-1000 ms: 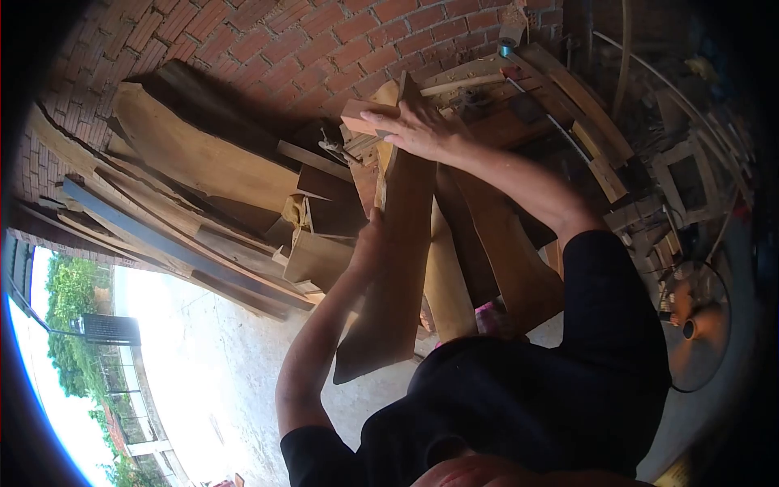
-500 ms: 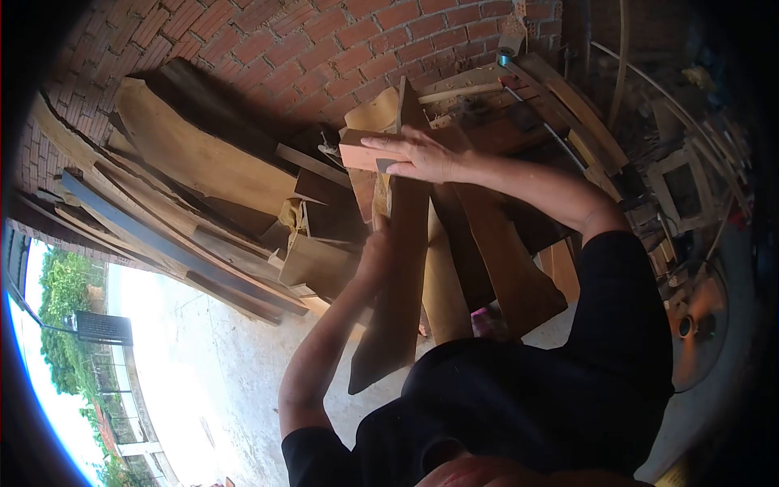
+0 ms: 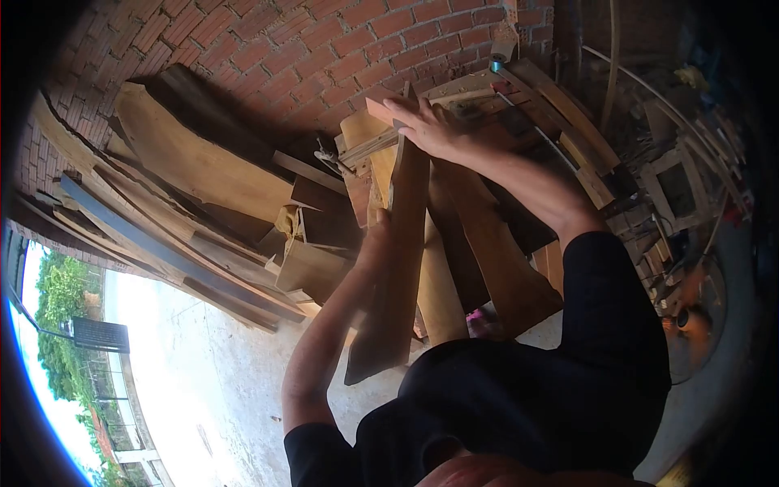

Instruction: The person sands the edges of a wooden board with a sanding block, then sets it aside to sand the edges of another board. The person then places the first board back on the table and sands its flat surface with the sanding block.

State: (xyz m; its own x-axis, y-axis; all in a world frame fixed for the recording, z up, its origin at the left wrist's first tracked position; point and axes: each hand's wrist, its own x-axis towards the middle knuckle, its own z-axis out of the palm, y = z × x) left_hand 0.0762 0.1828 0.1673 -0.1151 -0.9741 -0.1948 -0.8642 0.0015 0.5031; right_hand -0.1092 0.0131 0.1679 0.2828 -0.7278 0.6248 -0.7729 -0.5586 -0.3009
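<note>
A long dark board (image 3: 398,276) stretches from near my chest toward the brick wall, its narrow edge partly facing up. My left hand (image 3: 377,235) grips the board's left edge around mid-length, thumb on top and the other fingers mostly hidden. Near the board's far end my right hand (image 3: 428,131) holds a small pinkish wood block (image 3: 379,111), fingers stretched along it. The block is tilted and sits at the board's far edge. Pale wood pieces (image 3: 365,134) lie just beyond and left of the board.
Large curved slabs (image 3: 203,170) and long planks (image 3: 178,243) lean at the left by the brick wall (image 3: 341,40). Another brown board (image 3: 507,276) lies right of the long one. Wood scraps and a frame (image 3: 677,191) are at the right, near a fan (image 3: 694,321).
My right hand and the block have moved away from me and slightly right, and the block has tilted. My left hand stays on the board, its thumb more visible.
</note>
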